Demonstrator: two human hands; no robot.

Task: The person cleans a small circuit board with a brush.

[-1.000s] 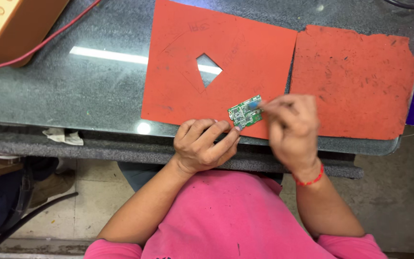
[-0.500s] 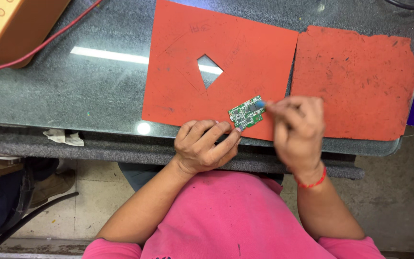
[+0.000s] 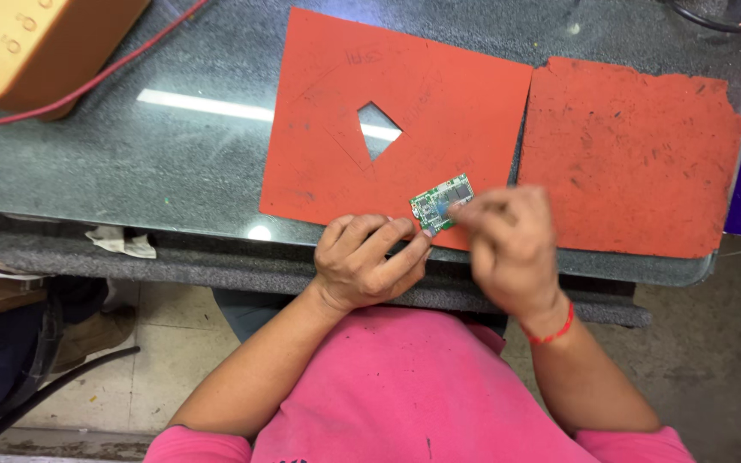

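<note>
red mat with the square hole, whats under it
Through the hole in the red mat only the glass tabletop shows, with a strip of light reflection. Elsewhere the mat hides what it covers. At its near edge, both hands hold a small green circuit board.

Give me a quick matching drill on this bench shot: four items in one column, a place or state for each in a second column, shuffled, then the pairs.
Column 1
1. small green circuit board
2. red mat with the square cut-out
3. orange box
4. red wristband

Column 2
A. top left corner of the bench
B. on the right hand's wrist
C. pinched in the left hand
D. flat on the glass top, left of the ragged red mat

Pairs: 1-C, 2-D, 3-A, 4-B
</note>
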